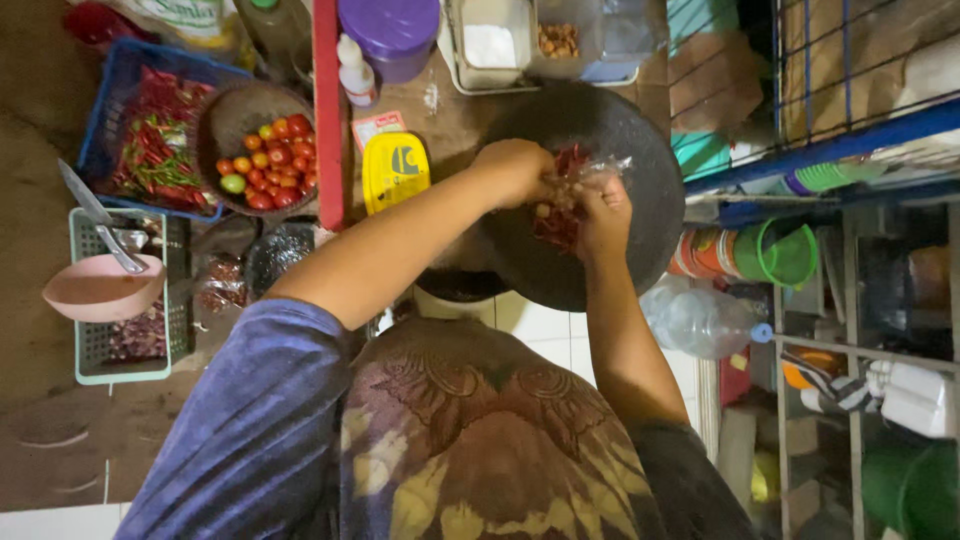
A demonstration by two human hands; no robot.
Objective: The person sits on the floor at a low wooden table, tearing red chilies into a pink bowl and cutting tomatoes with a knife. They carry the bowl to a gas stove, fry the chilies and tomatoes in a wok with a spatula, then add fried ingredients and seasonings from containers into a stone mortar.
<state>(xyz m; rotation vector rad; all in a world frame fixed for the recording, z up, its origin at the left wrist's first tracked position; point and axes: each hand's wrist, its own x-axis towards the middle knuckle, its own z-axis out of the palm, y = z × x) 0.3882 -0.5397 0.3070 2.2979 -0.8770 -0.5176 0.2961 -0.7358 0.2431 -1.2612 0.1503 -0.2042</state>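
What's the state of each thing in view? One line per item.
left hand: fist closed, over the mortar
right hand: fingers pinching the clear plastic bag
clear plastic bag: crumpled, held over the mortar
stone mortar: red chili mash inside
purple jar: lid on
white bottle: capped
tomato bowl: part full
pink bowl: spoon resting in it
clear bottle: lying down, capped

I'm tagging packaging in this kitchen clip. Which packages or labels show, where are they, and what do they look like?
Yellow tub lid: left of the stone mortar, rounded rectangle with dark print.
Small card: above it, red and white.
Printed bag: top left, white, green lettering.
Clear plastic bag: held over the mortar by left hand and right hand.
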